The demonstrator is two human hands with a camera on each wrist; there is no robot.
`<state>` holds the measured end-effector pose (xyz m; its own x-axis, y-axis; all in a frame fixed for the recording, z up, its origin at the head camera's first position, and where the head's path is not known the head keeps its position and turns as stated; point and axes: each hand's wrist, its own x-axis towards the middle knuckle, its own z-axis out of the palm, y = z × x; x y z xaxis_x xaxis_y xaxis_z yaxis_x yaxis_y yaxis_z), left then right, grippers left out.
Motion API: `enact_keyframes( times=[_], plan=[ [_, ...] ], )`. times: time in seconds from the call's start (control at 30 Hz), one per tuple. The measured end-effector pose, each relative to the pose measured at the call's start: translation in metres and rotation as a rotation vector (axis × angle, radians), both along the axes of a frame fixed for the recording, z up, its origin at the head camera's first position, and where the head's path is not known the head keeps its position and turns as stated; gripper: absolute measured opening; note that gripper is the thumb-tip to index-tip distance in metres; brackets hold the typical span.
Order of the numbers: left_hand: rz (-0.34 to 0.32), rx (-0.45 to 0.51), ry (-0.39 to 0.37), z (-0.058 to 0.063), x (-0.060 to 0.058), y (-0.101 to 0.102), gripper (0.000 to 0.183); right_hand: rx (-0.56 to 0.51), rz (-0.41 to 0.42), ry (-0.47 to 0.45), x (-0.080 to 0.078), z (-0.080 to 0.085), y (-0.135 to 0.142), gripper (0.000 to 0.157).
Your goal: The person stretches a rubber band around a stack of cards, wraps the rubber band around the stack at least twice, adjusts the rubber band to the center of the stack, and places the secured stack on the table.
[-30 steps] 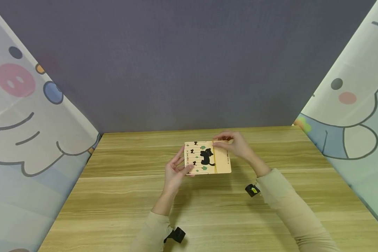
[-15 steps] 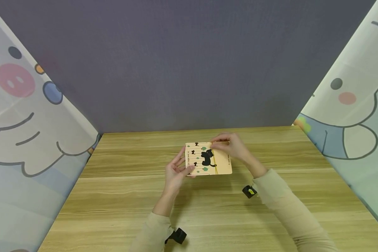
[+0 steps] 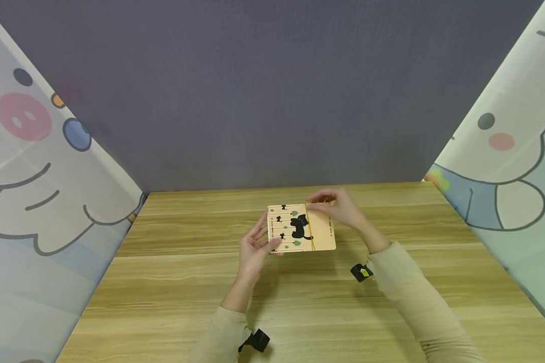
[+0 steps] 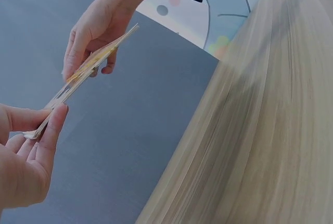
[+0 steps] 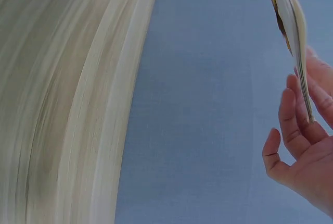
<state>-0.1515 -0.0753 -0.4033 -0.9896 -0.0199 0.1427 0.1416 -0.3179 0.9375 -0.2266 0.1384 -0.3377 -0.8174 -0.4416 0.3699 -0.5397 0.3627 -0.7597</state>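
A small cream notebook (image 3: pixel 322 232) with a black cat, little green leaves and thin lines on its cover is held above the table, cover up. My left hand (image 3: pixel 253 250) grips its left end, thumb on the cover and fingers underneath. Across the cover runs a yellow rubber band (image 3: pixel 309 227), its two strands spreading apart toward the near edge. My right hand (image 3: pixel 338 207) pinches the band at the far edge, thumb on the cover side. In the left wrist view the notebook (image 4: pixel 86 70) appears edge-on between both hands; the right wrist view shows its page edges (image 5: pixel 299 41).
A wood-grain table (image 3: pixel 186 282) lies beneath the hands. Behind it rises a dark grey panel (image 3: pixel 272 101), with cartoon-printed sheets on the left (image 3: pixel 22 201) and right (image 3: pixel 504 166). A black wrist device (image 3: pixel 257 341) hangs by the left sleeve, another (image 3: pixel 361 272) by the right.
My right hand has shifted slightly left and then back right at the notebook's far edge, with the band's far end moving along. The left hand's grip looks the same.
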Motion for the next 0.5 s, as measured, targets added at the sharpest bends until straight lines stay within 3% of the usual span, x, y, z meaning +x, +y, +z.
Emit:
enact_keyframes(
  times=[0.1, 0.5],
  plan=[
    [0.003, -0.004, -0.001, -0.001, 0.0, 0.0, 0.07, -0.01, 0.016, -0.001, -0.012, -0.014, 0.006, 0.012],
    [-0.001, -0.009, 0.001, -0.002, -0.001, 0.004, 0.071, -0.063, 0.032, -0.059, -0.01, -0.021, -0.002, 0.015]
  ],
)
